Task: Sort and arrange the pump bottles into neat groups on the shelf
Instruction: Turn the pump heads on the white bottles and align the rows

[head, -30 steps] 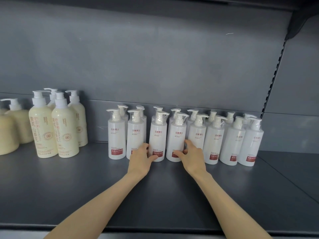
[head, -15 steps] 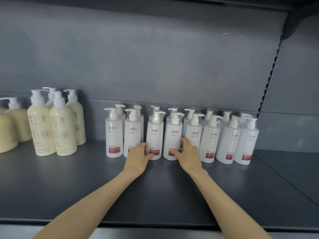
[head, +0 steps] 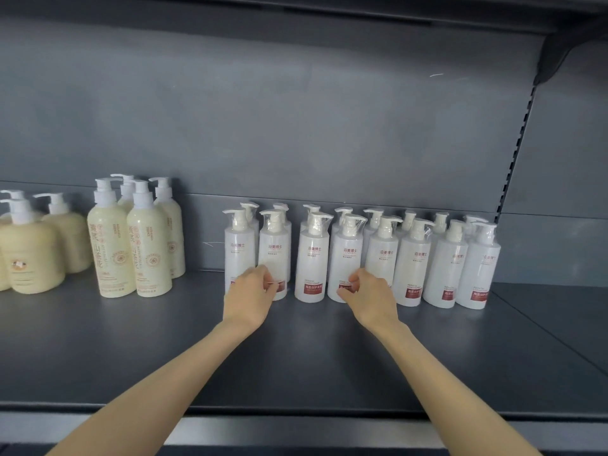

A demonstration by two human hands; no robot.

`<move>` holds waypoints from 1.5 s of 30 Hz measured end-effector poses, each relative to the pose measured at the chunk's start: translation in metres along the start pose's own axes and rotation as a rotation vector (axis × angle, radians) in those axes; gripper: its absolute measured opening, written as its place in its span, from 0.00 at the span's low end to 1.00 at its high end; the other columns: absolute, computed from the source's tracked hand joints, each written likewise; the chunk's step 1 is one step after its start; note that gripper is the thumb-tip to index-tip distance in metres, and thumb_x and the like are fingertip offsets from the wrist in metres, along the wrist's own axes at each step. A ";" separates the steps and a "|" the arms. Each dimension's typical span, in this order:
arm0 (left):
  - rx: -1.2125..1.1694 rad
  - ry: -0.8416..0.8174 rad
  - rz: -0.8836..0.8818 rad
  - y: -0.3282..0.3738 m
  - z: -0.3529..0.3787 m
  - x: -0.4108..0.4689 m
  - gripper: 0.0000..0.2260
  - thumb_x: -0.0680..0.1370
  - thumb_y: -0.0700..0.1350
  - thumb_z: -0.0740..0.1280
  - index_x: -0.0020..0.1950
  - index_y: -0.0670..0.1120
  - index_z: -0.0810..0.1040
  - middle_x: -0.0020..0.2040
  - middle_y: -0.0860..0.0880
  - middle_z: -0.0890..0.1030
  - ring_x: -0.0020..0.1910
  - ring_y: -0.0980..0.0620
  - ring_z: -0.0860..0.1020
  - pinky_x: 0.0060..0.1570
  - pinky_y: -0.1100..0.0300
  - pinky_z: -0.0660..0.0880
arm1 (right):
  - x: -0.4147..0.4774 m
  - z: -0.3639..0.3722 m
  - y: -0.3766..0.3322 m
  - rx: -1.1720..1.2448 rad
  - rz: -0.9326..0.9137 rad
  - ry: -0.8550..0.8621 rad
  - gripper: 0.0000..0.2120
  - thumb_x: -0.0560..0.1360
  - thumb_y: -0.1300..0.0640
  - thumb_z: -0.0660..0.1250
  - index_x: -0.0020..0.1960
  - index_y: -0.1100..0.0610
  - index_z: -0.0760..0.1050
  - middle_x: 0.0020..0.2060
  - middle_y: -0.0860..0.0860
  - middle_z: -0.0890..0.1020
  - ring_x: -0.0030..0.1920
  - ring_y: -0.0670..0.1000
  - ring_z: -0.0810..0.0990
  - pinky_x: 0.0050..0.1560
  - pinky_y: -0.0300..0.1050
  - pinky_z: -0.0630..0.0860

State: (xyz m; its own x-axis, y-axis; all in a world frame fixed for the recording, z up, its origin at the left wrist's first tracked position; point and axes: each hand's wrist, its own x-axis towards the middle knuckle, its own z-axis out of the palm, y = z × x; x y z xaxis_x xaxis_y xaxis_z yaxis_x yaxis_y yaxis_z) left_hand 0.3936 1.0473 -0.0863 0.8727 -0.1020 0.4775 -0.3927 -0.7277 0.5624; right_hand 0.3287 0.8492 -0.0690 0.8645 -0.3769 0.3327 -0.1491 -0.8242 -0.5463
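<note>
Sorting looks nearly done: cream bottles (head: 131,245) stand left, white bottles (head: 378,258) right on the shelf (head: 296,357). Our left hand (head: 251,296) and right hand (head: 370,296) loosely cup front white bottles; one gap remains.

White bottles (head: 312,258) read "KERATIN CONDITIONER" (red label characters unreadable).

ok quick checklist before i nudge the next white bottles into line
1. Left hand on the second front white bottle: ok.
2. Right hand on the fourth front white bottle: ok.
3. White bottles upright: ok.
4. Front row evenly spaced: not ok, a gap shows beside the third white bottle.
5. Cream bottles kept apart as their own group: ok.
6. Firm grip: cannot tell.
</note>
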 end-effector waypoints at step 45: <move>-0.263 -0.369 0.090 -0.108 -0.037 0.049 0.24 0.75 0.47 0.69 0.68 0.47 0.65 0.63 0.48 0.77 0.57 0.49 0.78 0.61 0.50 0.73 | 0.001 0.093 -0.111 0.129 0.024 0.054 0.25 0.74 0.52 0.69 0.65 0.58 0.64 0.53 0.54 0.80 0.51 0.54 0.79 0.54 0.50 0.75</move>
State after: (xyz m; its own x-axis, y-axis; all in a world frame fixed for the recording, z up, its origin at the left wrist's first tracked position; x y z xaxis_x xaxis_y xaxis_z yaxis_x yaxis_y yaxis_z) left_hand 0.4676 1.1463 -0.0988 0.8582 -0.4260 0.2865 -0.4900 -0.5132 0.7047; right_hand 0.3909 0.9794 -0.0793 0.8339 -0.4204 0.3575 -0.1028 -0.7548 -0.6479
